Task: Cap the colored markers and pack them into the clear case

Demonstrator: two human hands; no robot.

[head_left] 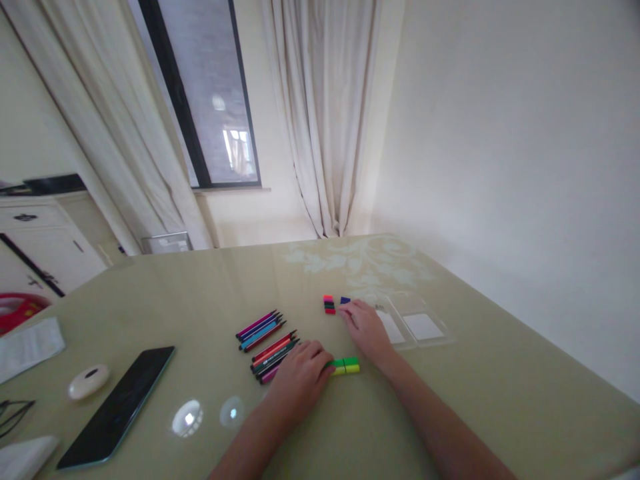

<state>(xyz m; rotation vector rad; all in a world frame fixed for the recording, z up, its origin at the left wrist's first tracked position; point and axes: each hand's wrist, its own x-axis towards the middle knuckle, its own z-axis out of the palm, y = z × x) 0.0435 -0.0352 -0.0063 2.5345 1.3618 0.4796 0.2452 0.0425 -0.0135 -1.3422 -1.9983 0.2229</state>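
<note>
My left hand [304, 370] rests on the table with curled fingers on the left end of a green highlighter [351, 361] and a yellow highlighter [353, 369], which lie side by side. Under and beside that hand is a group of uncapped felt-tip pens [273, 352] in red, orange, black and purple. Another group of pens [260, 331], in purple, blue and dark red, lies just behind. My right hand [369, 328] reaches farther forward, its fingers closed at small dark blue marker caps [345, 301]. To their left sits a short row of red, pink and green caps [329, 305].
A clear plastic case [445, 335] with white inserts lies to the right of my right hand. On the left are a black phone [117, 407], a white oval case [89, 382], a white tissue packet [30, 348] and a dark cable [14, 415]. A wall borders the table's right side.
</note>
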